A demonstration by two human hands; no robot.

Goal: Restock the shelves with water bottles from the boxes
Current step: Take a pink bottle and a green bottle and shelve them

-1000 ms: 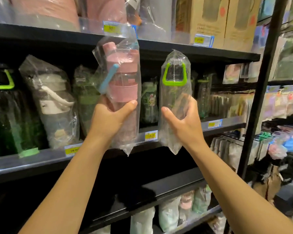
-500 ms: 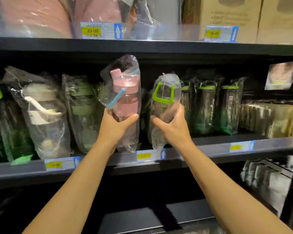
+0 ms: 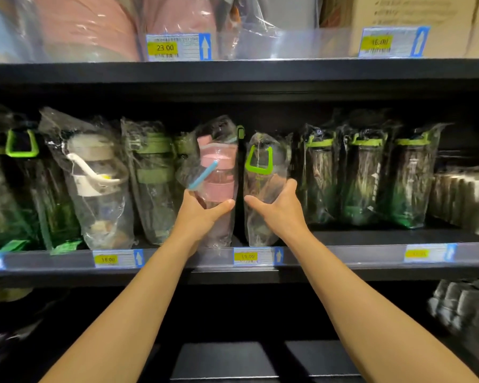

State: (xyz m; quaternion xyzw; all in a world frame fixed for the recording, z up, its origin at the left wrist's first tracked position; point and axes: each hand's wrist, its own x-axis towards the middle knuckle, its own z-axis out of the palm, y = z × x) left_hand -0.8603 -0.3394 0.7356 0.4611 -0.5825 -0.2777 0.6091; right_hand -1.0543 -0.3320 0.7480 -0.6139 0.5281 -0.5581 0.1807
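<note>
this is a shop with black shelves. the top shelf [image 3: 233,70] has big pink things [image 3: 80,26] in bags and brown boxes [image 3: 398,12] on it, and a yellow price tag [image 3: 165,47] that says 23.00. the middle shelf [image 3: 343,261] is full of water bottles in clear plastic bags. far on the left stands a dark bottle [image 3: 21,143] with a green handle. next to it is a white bottle [image 3: 97,172] with a white strap, leaning a bit. under it on the shelf edge is a tag [image 3: 108,259] that says 18.00. then comes a green bottle [image 3: 152,167]. just right of that is the left hand [image 3: 199,214]. its fingers and thumb are curled around the low part of the pink bottle [image 3: 219,172], which has a blue strap and sits in a clear bag. the pink bottle is at the middle shelf, with the bag's bottom down by the front edge. i cannot tell if it stands on the shelf or is held up a little. a thin black divider [image 3: 241,175] stands between it and the next one. that one is the clear bottle [image 3: 259,161] with a green handle, also in a bag. the right hand [image 3: 281,210] holds it low down, thumb in front and fingers around the far side. its bag reaches down to the shelf. below it is a blurry tag [image 3: 248,256] that starts with 19. to the right 3 dark bottles with green tops [image 3: 365,172] stand in a row.
</note>
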